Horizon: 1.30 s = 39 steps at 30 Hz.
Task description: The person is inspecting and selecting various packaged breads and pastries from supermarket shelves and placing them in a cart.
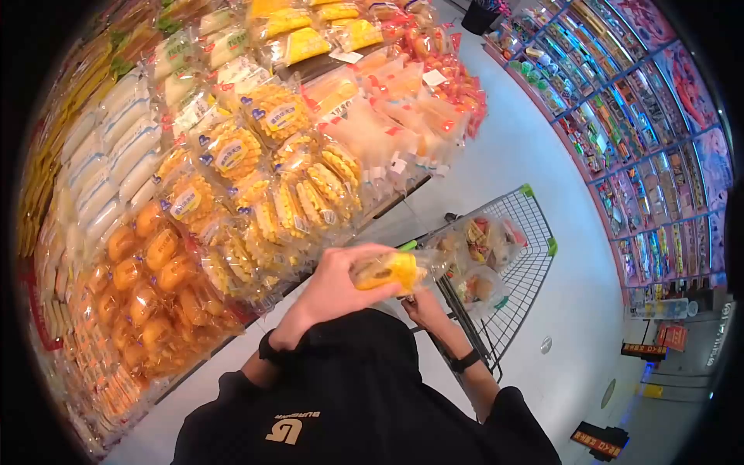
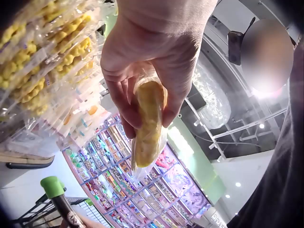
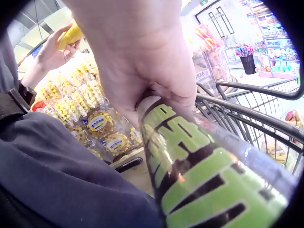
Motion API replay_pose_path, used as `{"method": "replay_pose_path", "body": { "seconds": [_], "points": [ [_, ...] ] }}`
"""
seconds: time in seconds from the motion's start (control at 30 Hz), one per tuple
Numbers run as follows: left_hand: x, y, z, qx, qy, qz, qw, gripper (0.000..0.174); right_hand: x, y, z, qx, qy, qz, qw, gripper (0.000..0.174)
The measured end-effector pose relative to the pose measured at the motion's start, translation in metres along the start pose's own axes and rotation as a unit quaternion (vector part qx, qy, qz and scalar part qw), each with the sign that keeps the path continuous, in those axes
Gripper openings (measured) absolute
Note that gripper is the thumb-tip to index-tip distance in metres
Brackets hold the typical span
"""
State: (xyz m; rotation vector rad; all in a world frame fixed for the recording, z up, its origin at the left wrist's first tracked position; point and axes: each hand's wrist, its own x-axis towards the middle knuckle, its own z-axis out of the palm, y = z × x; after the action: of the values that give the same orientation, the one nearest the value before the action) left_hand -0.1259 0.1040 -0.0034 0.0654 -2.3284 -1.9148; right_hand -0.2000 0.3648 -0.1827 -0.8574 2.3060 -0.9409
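Note:
A yellow bread in clear wrap [image 1: 395,271] is held in the left hand [image 1: 329,287], in front of the chest. In the left wrist view the thumb and fingers of the left hand [image 2: 152,61] pinch the wrapped bread [image 2: 149,118] from both sides. The right hand [image 1: 425,310] is at the shopping cart's handle. In the right wrist view the right hand [image 3: 142,61] grips the handle [image 3: 190,161], which has green and black lettering; its fingertips are mostly hidden.
Packaged breads and waffles [image 1: 232,155] fill the sloped display on the left. The cart [image 1: 515,271] holds several bagged items [image 1: 480,240]. Lit shelves [image 1: 620,116] stand across the aisle, with a black bin [image 1: 479,17] at the back.

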Motion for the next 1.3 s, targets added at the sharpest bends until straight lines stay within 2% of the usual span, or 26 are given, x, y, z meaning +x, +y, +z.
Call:
{"method": "replay_pose_path", "body": {
  "seconds": [0.03, 0.1, 0.17, 0.23, 0.3, 0.43, 0.47, 0.57, 0.67, 0.77, 0.87, 0.93, 0.97, 1.0, 1.1, 1.2, 1.3],
  "points": [
    [-0.003, -0.005, 0.002, 0.001, -0.016, 0.015, 1.0, 0.042, 0.0, 0.0, 0.0, -0.022, 0.001, -0.019, 1.0, 0.033],
    [-0.009, -0.01, 0.003, -0.031, -0.033, -0.02, 0.999, 0.041, -0.001, 0.0, -0.003, -0.069, 0.007, -0.058, 0.996, 0.033],
    [-0.011, -0.011, 0.001, -0.049, -0.03, -0.025, 0.998, 0.04, 0.004, -0.006, -0.008, -0.017, 0.013, -0.049, 0.999, 0.03],
    [-0.01, -0.017, 0.0, -0.043, -0.015, 0.008, 0.999, 0.043, 0.007, -0.011, -0.013, 0.025, 0.003, -0.061, 0.998, 0.032],
    [-0.008, -0.016, -0.006, -0.055, -0.034, -0.004, 0.998, 0.044, 0.012, -0.009, -0.017, -0.006, -0.017, -0.034, 0.999, 0.033],
    [-0.006, -0.015, -0.012, -0.066, -0.017, -0.002, 0.998, 0.044, 0.015, -0.007, -0.024, -0.08, -0.039, -0.006, 0.996, 0.032],
    [-0.007, -0.015, -0.012, -0.076, -0.01, 0.001, 0.997, 0.044, 0.015, -0.007, -0.024, -0.085, -0.006, -0.018, 0.996, 0.031],
    [-0.008, -0.015, -0.01, -0.096, 0.004, 0.003, 0.995, 0.043, 0.023, 0.014, -0.024, -0.081, -0.039, -0.036, 0.995, 0.032],
    [-0.01, -0.017, -0.011, -0.124, -0.003, -0.034, 0.992, 0.044, 0.03, 0.036, -0.02, -0.11, -0.055, -0.077, 0.989, 0.034],
    [-0.011, -0.017, -0.01, -0.14, 0.002, -0.043, 0.989, 0.044, 0.038, 0.028, -0.029, -0.132, -0.058, -0.178, 0.973, 0.038],
    [-0.009, -0.013, -0.011, -0.136, 0.006, -0.038, 0.99, 0.044, 0.04, 0.045, -0.024, -0.028, -0.066, -0.099, 0.993, 0.042],
    [-0.005, -0.014, -0.008, -0.137, 0.002, -0.04, 0.99, 0.044, 0.045, 0.037, -0.029, 0.144, -0.086, 0.004, 0.986, 0.046],
    [-0.004, -0.016, -0.006, -0.14, 0.001, -0.044, 0.989, 0.044, 0.046, 0.032, -0.032, 0.231, -0.09, 0.056, 0.967, 0.048],
    [-0.002, -0.018, -0.004, -0.142, -0.002, -0.047, 0.989, 0.044, 0.051, 0.052, -0.027, 0.008, -0.068, -0.051, 0.996, 0.056],
    [0.005, -0.021, -0.001, -0.125, -0.003, -0.061, 0.99, 0.042, 0.06, 0.031, -0.034, -0.036, 0.013, -0.127, 0.991, 0.061],
    [0.016, -0.027, 0.01, -0.15, 0.005, -0.059, 0.987, 0.042, 0.071, -0.007, -0.06, -0.135, -0.107, 0.023, 0.985, 0.058],
    [0.029, -0.03, 0.021, -0.155, 0.014, -0.055, 0.986, 0.041, 0.077, 0.047, -0.05, -0.178, -0.016, -0.128, 0.975, 0.064]
  ]
}}
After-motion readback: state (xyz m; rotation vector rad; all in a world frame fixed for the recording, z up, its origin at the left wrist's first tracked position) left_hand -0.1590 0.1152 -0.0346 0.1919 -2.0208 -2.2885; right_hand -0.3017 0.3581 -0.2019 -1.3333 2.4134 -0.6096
